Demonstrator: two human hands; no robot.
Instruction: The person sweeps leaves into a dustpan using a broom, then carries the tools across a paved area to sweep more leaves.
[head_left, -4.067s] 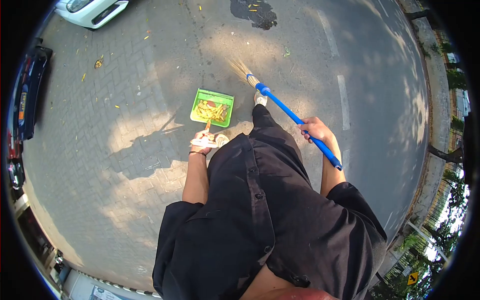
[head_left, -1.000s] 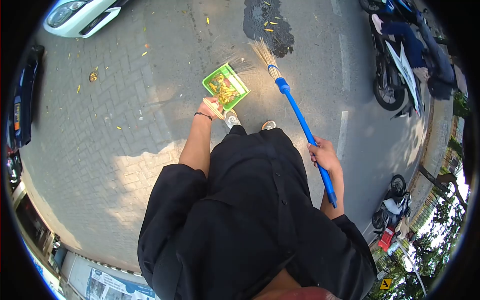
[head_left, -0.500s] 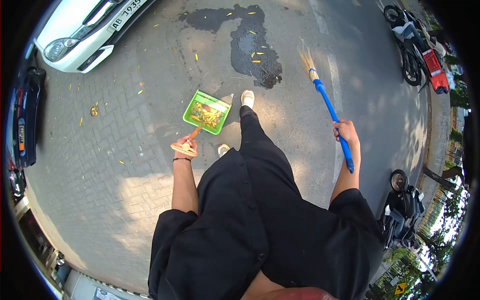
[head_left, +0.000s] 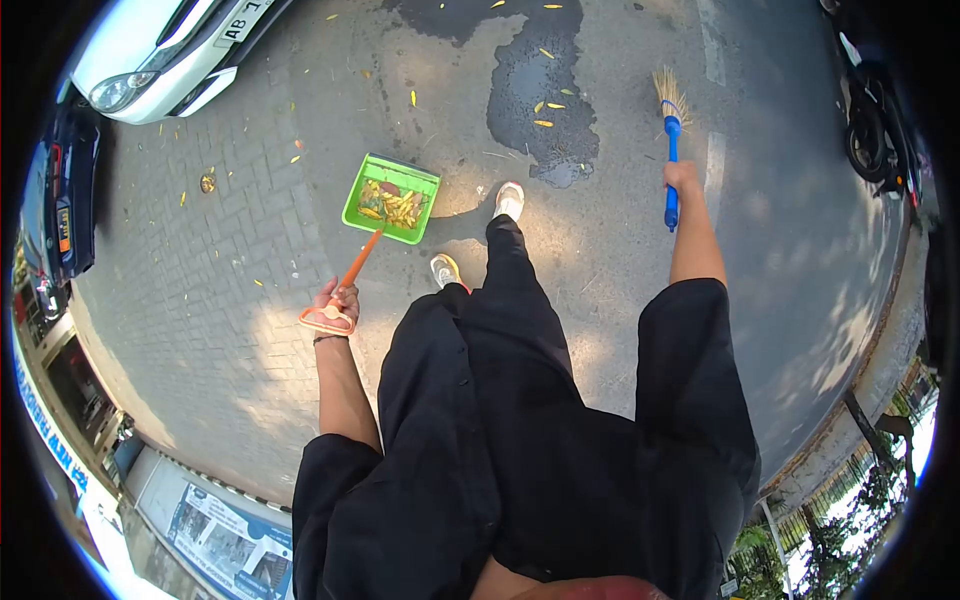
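Just ahead of the left hand (head_left: 335, 300), the green dustpan (head_left: 390, 198) is held out, loaded with yellow leaves (head_left: 388, 207), and the fingers are wrapped round its orange handle (head_left: 355, 265). The right hand (head_left: 682, 178) is clenched on the blue broom (head_left: 671, 150), bristles forward. This looks like carrying between sweeps; the loose leaves (head_left: 545, 105) beyond call for setting the pan down level.

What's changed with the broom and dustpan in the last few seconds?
The right hand has swung the broom out to the right, away from the dustpan its bristles were beside a second ago. Unchanged: left hand on the dustpan's handle, right hand on the broom, leaves in the pan.
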